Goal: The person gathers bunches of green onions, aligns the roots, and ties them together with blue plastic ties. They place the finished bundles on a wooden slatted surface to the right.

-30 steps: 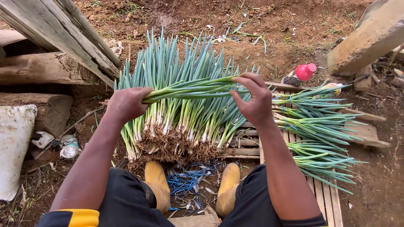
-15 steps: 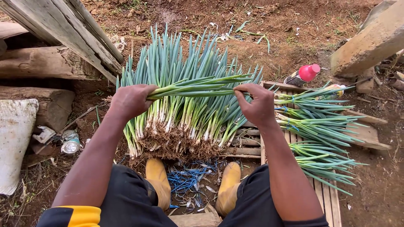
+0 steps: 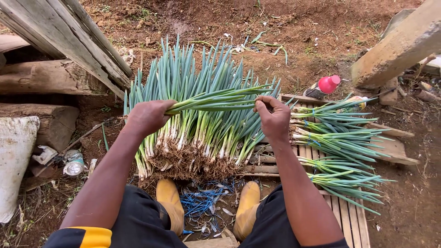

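My left hand (image 3: 148, 117) grips the root end of a small bunch of green onions (image 3: 216, 98) held sideways. My right hand (image 3: 274, 118) pinches the same bunch further along its green leaves. Under both hands lies a big pile of loose green onions (image 3: 193, 124), with earthy roots toward me and leaves pointing away. To the right, several tied bundles of green onions (image 3: 342, 151) lie on a wooden pallet (image 3: 349, 216).
My yellow boots (image 3: 171, 200) flank a tangle of blue ties (image 3: 202, 202) on the ground. Weathered planks (image 3: 64, 36) and logs (image 3: 50, 78) stand at the left, a white sack (image 3: 14, 156) at far left. A bottle with a pink cap (image 3: 325, 86) lies on the dirt.
My right hand has slid a little along the leaves and closed to a pinch. The held bunch stays sideways over the pile.
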